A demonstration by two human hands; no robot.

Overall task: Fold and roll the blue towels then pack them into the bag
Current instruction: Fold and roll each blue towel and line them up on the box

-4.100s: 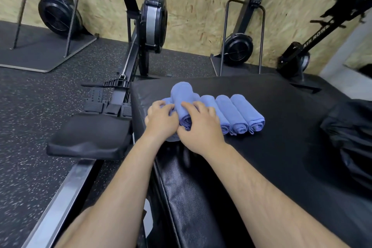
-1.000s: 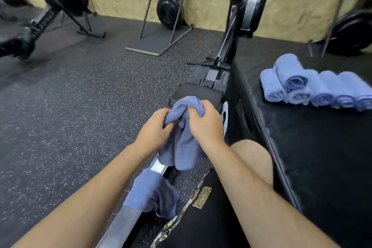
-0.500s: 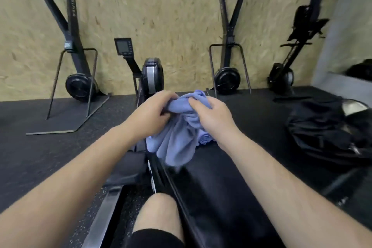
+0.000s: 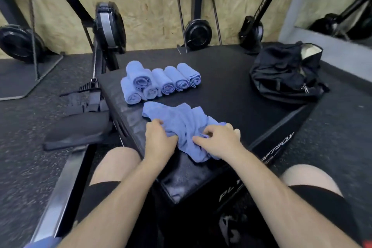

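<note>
Blue cloth lies crumpled on the near corner of the black padded box [image 4: 221, 96] — this is the loose towel [image 4: 181, 121], not folded yet. The person's left hand [image 4: 159, 140] holds its left side, with the fingers curled into the cloth. The right hand [image 4: 220, 142] pinches a bunch of it between thumb and fingers on the right side. So each grip is closed on the towel. Part of the towel hangs over the near edge of the box.

Just behind it sit six rolled towels [image 4: 161, 82] — five side by side and one on top near the left end. The black bag [image 4: 285, 74] rests on the far right of the box, well apart from the rolls, with its top open. A rowing machine [image 4: 108, 26] stands on the dark floor to the left of the box. The person's bare knees show on each side of the box corner.
</note>
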